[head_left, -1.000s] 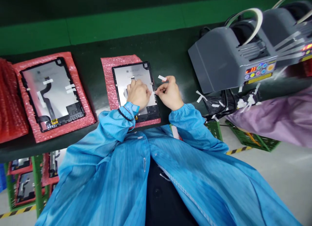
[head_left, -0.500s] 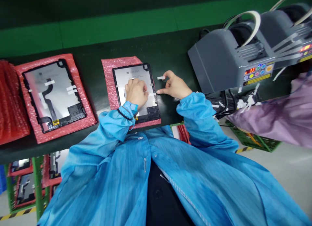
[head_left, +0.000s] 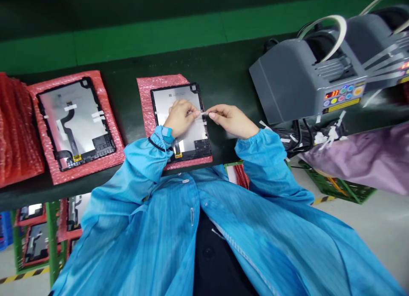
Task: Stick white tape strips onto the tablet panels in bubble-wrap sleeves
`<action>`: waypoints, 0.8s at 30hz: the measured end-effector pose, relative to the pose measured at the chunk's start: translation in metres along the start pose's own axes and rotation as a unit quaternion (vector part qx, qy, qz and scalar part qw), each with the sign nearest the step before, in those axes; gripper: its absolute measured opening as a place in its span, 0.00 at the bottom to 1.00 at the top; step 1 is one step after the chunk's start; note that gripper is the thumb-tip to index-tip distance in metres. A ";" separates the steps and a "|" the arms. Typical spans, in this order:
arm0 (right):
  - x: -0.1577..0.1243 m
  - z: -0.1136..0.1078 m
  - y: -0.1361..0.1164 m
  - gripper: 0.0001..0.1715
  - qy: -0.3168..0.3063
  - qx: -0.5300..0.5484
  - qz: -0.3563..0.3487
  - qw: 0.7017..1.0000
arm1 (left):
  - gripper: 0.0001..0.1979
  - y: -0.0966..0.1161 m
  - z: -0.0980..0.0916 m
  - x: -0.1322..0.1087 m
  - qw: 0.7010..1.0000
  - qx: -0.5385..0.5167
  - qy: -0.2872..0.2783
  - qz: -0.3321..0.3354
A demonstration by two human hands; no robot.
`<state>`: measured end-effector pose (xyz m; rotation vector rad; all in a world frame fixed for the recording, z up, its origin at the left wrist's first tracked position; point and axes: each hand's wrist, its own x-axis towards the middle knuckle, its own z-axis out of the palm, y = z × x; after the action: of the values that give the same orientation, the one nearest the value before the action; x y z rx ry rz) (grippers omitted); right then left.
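Note:
A tablet screen assembly [head_left: 191,136] lies back side up on a pink bubble-wrap bag [head_left: 145,91] in front of me. A small strip of white tape [head_left: 203,113] spans my two hands at the screen's right edge. My left hand [head_left: 182,117] reaches over the screen, thumb and forefinger pinched on the strip's left end. From the right, my right hand [head_left: 231,119] pinches the other end between thumb and forefinger. The left hand hides the screen's middle-left part. White tape pieces also sit along the screen's right border.
Another screen assembly [head_left: 76,121], taped, rests on bubble wrap at the left, beside stacked red bubble-wrap bags [head_left: 19,134]. Grey tape dispensers [head_left: 287,79] stand at the right. A co-worker's purple sleeve [head_left: 367,155] reaches in there. Green crates [head_left: 338,181] are below the table.
My right hand has closed its fingers and moved the tape strip left to the screen's edge. My left hand has shifted right and now meets it at the strip.

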<state>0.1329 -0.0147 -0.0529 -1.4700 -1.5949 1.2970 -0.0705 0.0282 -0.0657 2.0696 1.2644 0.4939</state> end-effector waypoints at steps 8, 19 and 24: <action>0.014 0.011 0.019 0.07 0.112 -0.190 -0.068 0.973 | 0.07 0.007 0.001 -0.001 0.998 0.034 -0.005 -0.054; 0.016 0.025 0.027 0.06 0.125 -0.296 -0.042 0.946 | 0.10 0.022 0.013 -0.008 0.984 0.142 0.002 -0.109; 0.015 0.024 0.024 0.06 0.120 -0.300 -0.028 0.946 | 0.09 0.024 0.011 -0.010 0.985 0.137 -0.002 -0.109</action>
<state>0.1172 -0.0084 -0.0856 -1.8300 -1.9383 0.5777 -0.0524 0.0081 -0.0565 2.1143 1.6083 0.2249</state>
